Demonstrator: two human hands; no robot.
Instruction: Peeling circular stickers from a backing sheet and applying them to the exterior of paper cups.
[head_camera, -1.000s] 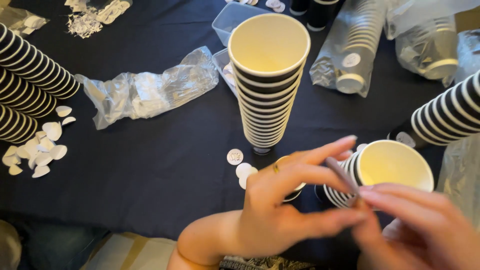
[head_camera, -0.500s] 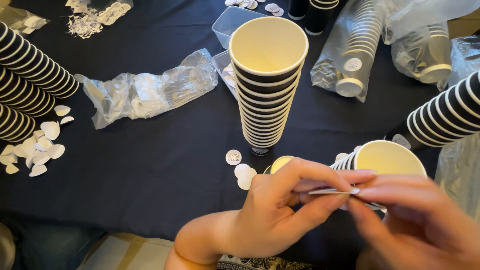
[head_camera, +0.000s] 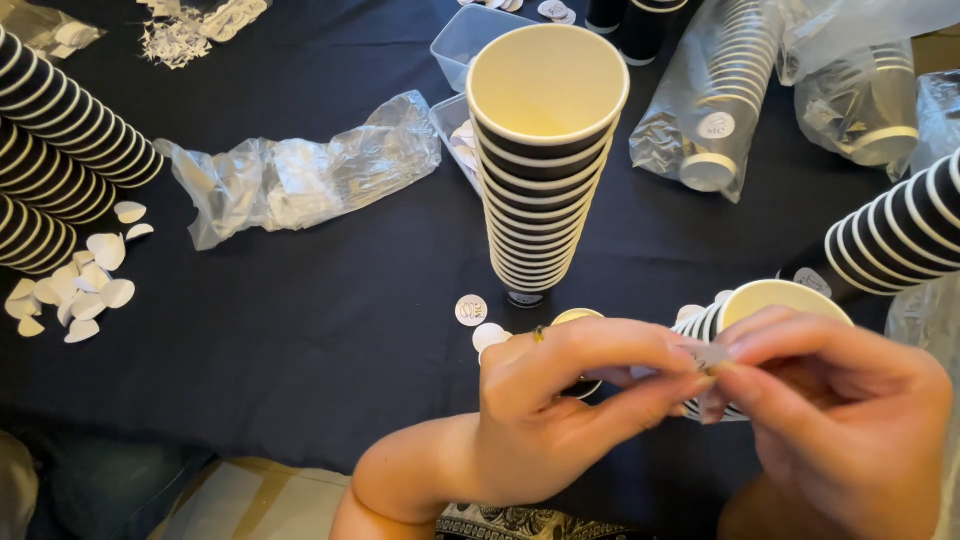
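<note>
Left hand and right hand close together at the near edge, fingertips pinched shut on one tiny round sticker, kept right over a striped cup, handy for sticking, tall cup stack just behind.

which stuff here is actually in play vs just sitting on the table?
In play:
- left hand and right hand, fingertips pinching a small thin piece, too small to identify
- striped cup right behind the hands
- round white stickers

Lying about:
- tall cup stack
- crumpled plastic bag
- peeled white discs
- bagged cups
</note>
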